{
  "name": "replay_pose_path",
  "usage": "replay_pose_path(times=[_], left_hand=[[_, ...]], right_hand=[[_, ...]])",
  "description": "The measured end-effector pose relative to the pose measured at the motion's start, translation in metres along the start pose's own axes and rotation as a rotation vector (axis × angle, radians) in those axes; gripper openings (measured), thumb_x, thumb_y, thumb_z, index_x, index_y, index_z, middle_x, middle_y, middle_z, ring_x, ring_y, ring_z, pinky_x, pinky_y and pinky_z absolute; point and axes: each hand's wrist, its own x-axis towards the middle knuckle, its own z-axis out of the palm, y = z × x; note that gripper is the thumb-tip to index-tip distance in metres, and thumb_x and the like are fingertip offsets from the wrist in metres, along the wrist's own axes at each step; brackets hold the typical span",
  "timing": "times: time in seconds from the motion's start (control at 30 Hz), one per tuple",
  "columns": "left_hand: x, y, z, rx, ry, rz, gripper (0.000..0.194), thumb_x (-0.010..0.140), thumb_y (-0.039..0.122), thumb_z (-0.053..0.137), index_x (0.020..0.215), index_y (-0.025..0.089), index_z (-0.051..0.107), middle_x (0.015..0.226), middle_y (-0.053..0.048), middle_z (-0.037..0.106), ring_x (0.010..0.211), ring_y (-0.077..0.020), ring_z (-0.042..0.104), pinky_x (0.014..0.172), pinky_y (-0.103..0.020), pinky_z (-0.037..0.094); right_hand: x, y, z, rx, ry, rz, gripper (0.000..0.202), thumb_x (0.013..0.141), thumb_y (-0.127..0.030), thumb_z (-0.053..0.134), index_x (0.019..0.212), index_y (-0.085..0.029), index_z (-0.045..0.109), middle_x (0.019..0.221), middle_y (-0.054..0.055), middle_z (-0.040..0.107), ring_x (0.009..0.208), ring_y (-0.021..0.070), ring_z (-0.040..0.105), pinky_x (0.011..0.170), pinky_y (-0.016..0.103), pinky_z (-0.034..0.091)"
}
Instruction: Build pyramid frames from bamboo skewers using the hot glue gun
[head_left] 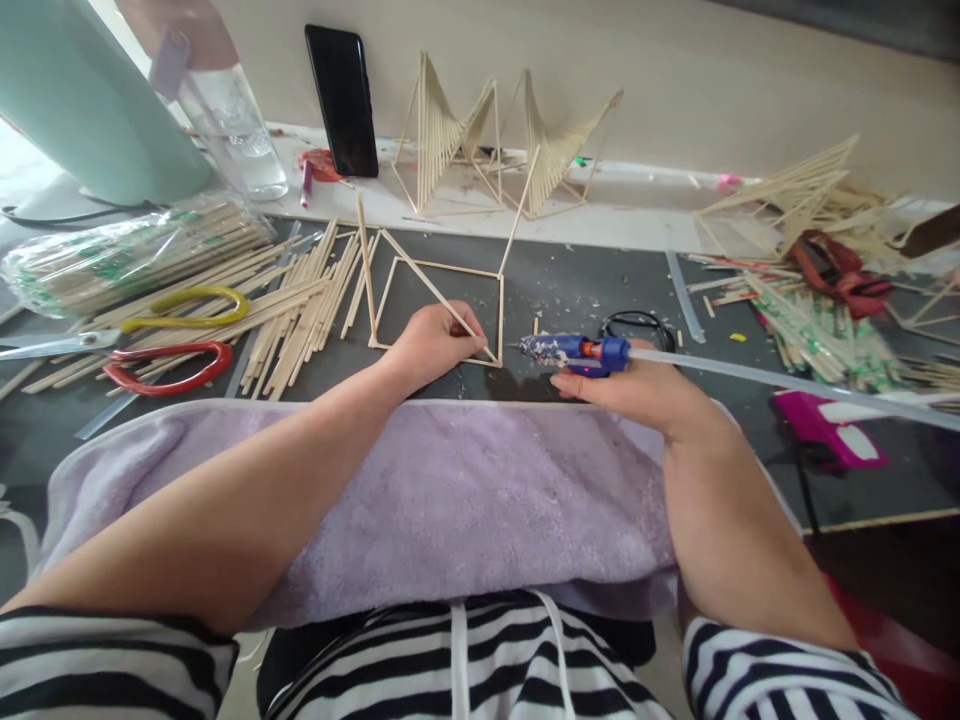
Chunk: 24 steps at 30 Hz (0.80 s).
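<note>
My left hand is closed on a thin wooden stick. The stick slants across a square frame of sticks on the table, its lower end at the near right corner. Two upright sticks rise from the frame, one at the near left corner and one at the far right. In my right hand is a blue hot glue gun, its nozzle pointing left, a little to the right of that near right corner. A long translucent glue stick runs out of the gun's back.
Loose sticks, scissors and a bagged bundle lie left. Two stick models and a phone stand along the wall. More sticks and a magenta object lie right. A purple towel covers the lap.
</note>
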Motion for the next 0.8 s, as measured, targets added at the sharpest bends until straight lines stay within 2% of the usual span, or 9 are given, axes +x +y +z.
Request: replay_pose_path(times=[0.1,0.37,0.67,0.8], left_hand=[[-0.001,0.000,0.000,0.010,0.003,-0.001,0.011,0.069,0.026,0.066,0.069,0.017,0.061,0.065,0.000,0.062,0.064,-0.0120,0.056,0.059,-0.024,0.041],[0.000,0.002,0.000,0.032,0.012,-0.006,0.009,0.069,0.025,0.066,0.069,0.017,0.062,0.066,0.000,0.062,0.066,-0.0123,0.056,0.059,-0.024,0.041],[0.000,0.001,-0.001,0.047,0.014,-0.006,0.010,0.070,0.027,0.066,0.070,0.017,0.062,0.067,-0.001,0.062,0.066,-0.0126,0.056,0.059,-0.024,0.041],[0.001,0.000,-0.001,0.052,0.017,0.010,0.009,0.070,0.026,0.066,0.070,0.018,0.062,0.066,0.000,0.062,0.066,-0.0128,0.056,0.059,-0.024,0.041]], right_hand=[[-0.002,-0.005,-0.001,-0.184,-0.075,-0.037,0.018,0.069,-0.043,0.075,0.077,-0.026,0.075,0.071,-0.001,0.073,0.062,0.0189,0.065,0.056,0.030,0.049],[-0.003,-0.013,0.001,-0.262,-0.129,-0.069,0.022,0.072,-0.046,0.071,0.080,-0.026,0.074,0.076,0.000,0.074,0.070,0.0210,0.067,0.059,0.030,0.048],[-0.002,-0.017,0.009,-0.164,-0.045,0.012,0.022,0.066,-0.044,0.076,0.074,-0.024,0.072,0.072,0.000,0.073,0.065,0.0189,0.066,0.055,0.029,0.047],[0.000,-0.017,0.010,-0.168,-0.049,0.037,0.021,0.066,-0.044,0.076,0.075,-0.025,0.072,0.074,0.000,0.073,0.067,0.0202,0.067,0.057,0.030,0.048]])
